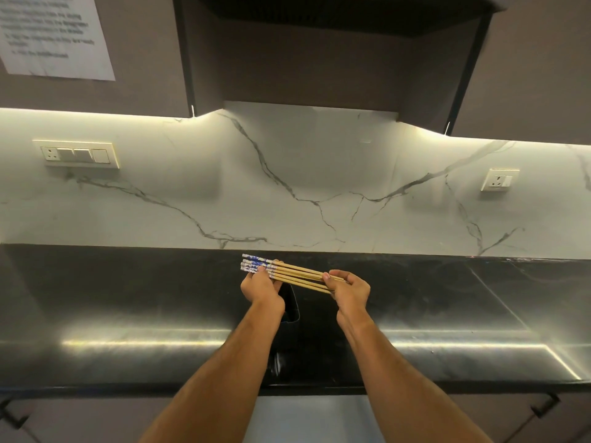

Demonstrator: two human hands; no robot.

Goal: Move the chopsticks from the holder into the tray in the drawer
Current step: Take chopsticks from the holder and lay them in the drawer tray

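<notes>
Both of your hands hold the bundle of pale bamboo chopsticks with blue-and-white patterned tops [289, 272] above the polished black stone counter [128, 298], near the centre of the view. Your left hand [260, 287] grips the patterned end, fingers curled round the sticks. Your right hand [348, 290] pinches the plain tapered end, thumb on top. The hands are apart, one at each end of the bundle.

The dark rectangular plastic holder [291, 306] stands on the counter directly below the bundle, at 6 o'clock from it, partly hidden by your left wrist. The chopsticks are clear of the holder.

Long axis: the bundle lies nearly level, running from 10 o'clock to 4 o'clock across the view. Patterned tops point to 10 o'clock; tapered tips point to 4 o'clock. The sticks lie side by side and fan slightly.

Procedure for the step in hand, as judged from this position:
1. Square the tips against your right palm so that all ends align.
2. Close the fan; keep the sticks parallel.
3. Keep both ends supported while you lower the bundle towards the drawer.

The drawer and its tray are not in view; their state cannot be told.
</notes>
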